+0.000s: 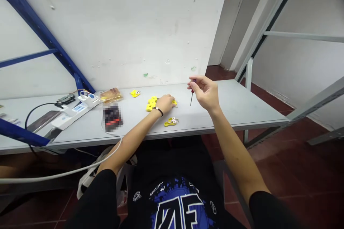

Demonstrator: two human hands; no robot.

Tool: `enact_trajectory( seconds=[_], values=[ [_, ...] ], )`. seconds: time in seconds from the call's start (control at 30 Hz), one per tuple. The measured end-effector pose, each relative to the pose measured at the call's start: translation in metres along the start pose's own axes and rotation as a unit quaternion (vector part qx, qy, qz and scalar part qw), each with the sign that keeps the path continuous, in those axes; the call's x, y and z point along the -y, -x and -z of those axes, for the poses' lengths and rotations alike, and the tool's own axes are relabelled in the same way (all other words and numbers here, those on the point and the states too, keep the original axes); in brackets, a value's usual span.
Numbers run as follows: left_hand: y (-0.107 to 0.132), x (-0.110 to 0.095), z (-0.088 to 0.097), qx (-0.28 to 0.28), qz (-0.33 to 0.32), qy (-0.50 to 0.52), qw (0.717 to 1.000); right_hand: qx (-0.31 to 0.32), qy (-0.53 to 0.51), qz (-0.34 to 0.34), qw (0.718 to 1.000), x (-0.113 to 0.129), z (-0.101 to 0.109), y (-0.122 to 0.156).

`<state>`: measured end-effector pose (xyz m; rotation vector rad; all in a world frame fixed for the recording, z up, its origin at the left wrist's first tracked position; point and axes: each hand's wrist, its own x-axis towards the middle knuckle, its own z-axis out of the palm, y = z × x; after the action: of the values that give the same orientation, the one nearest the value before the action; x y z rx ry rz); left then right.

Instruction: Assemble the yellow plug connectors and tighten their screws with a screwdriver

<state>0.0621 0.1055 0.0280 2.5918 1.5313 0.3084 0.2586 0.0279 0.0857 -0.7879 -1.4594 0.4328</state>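
Note:
My right hand [204, 93] is raised above the white table top [247, 109] and pinches a small screwdriver [191, 96] with a dark red handle, its thin shaft pointing down. My left hand [166, 103] rests palm down over a cluster of yellow plastic connectors [152, 103] with metal pins. Its fingers reach a yellow piece [174, 102], mostly hidden beneath them. Just below that hand lies another yellow connector [171, 122], and a further one [135, 93] lies apart near the wall.
A white power strip [80, 109] with black and white cables, a small electronic device [66, 99], a phone-like slab [44, 121], a clear packet [111, 95] and a pixelated dark object [113, 117] lie to the left. A blue shelf frame [40, 32] stands behind them.

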Motion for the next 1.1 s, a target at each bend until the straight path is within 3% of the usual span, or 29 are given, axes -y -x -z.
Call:
enact_trajectory(
  seconds=[0.13,0.3,0.4,0.57,0.67,0.9,1.1],
  values=[
    [-0.003,0.002,-0.003,0.002,0.005,0.004,1.0,0.001,-0.002,0.004,1.0,0.001,0.003,-0.001],
    [0.011,0.01,0.014,-0.029,0.001,0.023,0.999,0.02,0.011,-0.009,1.0,-0.001,0.007,-0.002],
    [0.028,0.016,0.021,-0.042,-0.006,0.058,0.997,0.075,0.071,-0.033,0.994,-0.011,0.006,-0.002],
    [0.049,0.017,0.019,0.02,-0.014,0.059,0.998,0.2,0.192,-0.106,0.955,-0.029,-0.004,0.002],
    [0.039,0.011,0.017,0.009,-0.025,0.05,0.998,0.214,0.193,-0.093,0.953,-0.031,-0.007,0.004],
    [-0.016,-0.013,0.007,-0.008,0.013,0.028,0.999,0.197,0.182,-0.077,0.96,-0.023,0.0,0.002],
    [-0.032,-0.019,-0.006,-0.017,0.067,0.001,0.998,0.183,0.182,-0.073,0.964,-0.024,0.007,0.001]
  ],
)
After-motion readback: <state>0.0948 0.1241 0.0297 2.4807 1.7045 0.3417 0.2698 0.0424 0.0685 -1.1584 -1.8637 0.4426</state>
